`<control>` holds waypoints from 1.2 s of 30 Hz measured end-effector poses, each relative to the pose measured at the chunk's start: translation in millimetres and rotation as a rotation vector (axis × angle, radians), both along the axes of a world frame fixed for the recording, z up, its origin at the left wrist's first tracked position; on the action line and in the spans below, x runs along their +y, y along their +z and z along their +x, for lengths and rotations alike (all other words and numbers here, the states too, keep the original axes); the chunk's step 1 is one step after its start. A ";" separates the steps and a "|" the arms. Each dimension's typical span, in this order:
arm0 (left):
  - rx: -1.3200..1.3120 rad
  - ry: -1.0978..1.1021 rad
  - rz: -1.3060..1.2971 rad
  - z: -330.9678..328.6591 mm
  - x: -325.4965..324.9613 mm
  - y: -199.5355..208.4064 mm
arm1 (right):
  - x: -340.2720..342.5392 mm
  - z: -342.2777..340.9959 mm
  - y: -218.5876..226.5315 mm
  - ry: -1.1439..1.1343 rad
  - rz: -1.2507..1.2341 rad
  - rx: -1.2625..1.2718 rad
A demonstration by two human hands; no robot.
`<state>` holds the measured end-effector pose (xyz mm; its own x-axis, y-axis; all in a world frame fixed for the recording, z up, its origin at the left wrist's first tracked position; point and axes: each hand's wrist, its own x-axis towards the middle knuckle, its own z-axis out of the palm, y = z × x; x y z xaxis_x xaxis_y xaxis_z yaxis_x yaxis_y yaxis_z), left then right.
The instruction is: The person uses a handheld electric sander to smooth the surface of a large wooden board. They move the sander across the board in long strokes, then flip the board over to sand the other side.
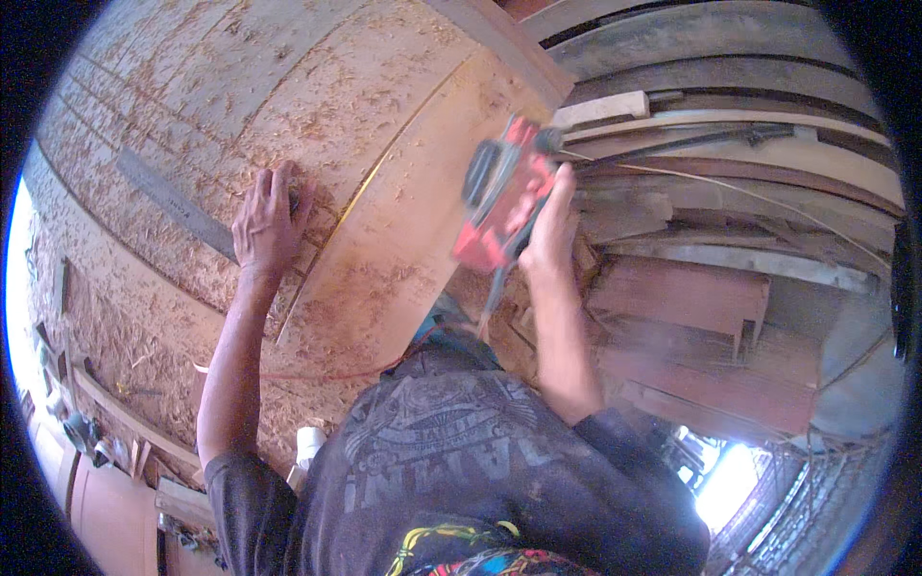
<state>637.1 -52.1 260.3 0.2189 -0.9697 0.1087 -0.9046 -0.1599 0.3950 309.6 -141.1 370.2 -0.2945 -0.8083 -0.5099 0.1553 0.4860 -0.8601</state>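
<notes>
My right hand [549, 223] grips a red and black electric planer [509, 197], slightly blurred, tilted above the right edge of a pale wooden board [408, 206]. My left hand [269, 219] rests on the shaving-covered wood to the left of that board. Its fingers are bent and close together, with a small dark patch showing between thumb and fingertips; what it is, I cannot make out. Beside the left wrist lies a flat grey strip [173, 204], like a ruler. A narrow yellow line [370, 178] runs along the board's left side.
Curled wood shavings [144, 326] cover the bench and the ground at left. Long planks [711, 72] are stacked at the far right, with a pale wood block [605, 108] on them. Reddish panels [682, 298] lie below. A thin reddish cord [327, 374] passes near my waist.
</notes>
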 end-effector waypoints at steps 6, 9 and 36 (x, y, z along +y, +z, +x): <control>0.017 -0.019 0.001 2.7 1.8 -0.6 | 11.1 -2.5 6.7 -0.005 0.039 0.053; 0.000 -0.007 0.033 0.4 4.9 -0.1 | -57.4 -26.8 -2.4 -0.023 0.047 0.032; -0.024 -0.008 -0.061 2.6 3.5 -5.6 | -155.9 -6.4 -18.7 0.132 -0.044 0.059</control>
